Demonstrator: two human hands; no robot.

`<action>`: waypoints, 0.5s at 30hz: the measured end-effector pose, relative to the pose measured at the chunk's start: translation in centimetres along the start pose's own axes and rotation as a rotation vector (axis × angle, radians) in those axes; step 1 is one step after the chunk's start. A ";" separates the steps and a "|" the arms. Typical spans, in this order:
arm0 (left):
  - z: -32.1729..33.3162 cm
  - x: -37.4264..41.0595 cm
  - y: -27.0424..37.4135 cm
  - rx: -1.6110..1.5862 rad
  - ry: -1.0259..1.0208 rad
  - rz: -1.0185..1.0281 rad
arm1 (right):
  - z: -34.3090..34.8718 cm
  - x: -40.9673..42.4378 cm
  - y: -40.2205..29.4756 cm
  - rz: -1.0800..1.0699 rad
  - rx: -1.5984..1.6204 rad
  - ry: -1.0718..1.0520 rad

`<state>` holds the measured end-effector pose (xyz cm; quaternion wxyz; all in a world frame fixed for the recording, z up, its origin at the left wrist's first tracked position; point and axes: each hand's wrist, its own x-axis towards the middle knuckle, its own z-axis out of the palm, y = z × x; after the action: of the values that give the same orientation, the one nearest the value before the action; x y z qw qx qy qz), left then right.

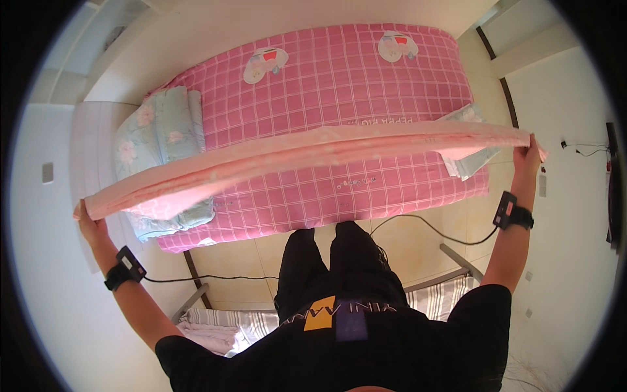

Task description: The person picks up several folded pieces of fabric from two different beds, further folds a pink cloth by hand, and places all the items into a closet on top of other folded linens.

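A long pink cloth [313, 142] is stretched between my two hands, in a narrow folded band over the bed. My left hand [92, 229] grips its left end, near the headboard side. Its right end is in my right hand [526, 156], with a small tip sticking out past the fingers. Flaps of the cloth hang down near both ends. Beneath it lies a pink checked bedsheet [318, 88] with cartoon prints. The cloth partly hides a pale green floral pillow [166, 125] at the left and a folded pale floral fabric [472, 159] at the right.
Behind me stands another bed with a striped sheet [441, 296] and a rumpled pale pink fabric [210, 335]. Tiled floor [235, 255] runs between the beds. Each wrist wears a black strapped device [509, 213] with a cable [436, 228]. Dark equipment [612, 186] hangs at the right wall.
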<state>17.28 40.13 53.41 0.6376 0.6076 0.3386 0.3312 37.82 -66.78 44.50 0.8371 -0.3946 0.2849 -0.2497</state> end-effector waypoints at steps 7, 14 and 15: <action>-8.8 -9.7 -9.0 0.201 -0.024 -0.021 | -18.1 -0.7 -0.3 0.118 -0.369 -0.295; -22.2 -18.7 -25.6 0.668 0.159 -0.240 | -28.1 -10.8 11.4 0.321 -0.637 0.220; -26.0 -18.5 -26.8 0.768 0.179 -0.334 | -31.5 -11.1 13.0 0.396 -0.651 0.203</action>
<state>-14.37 37.87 26.31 0.3782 0.7066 0.5848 0.1248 11.21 -68.67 20.62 0.6677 -0.5503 0.5011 -0.0178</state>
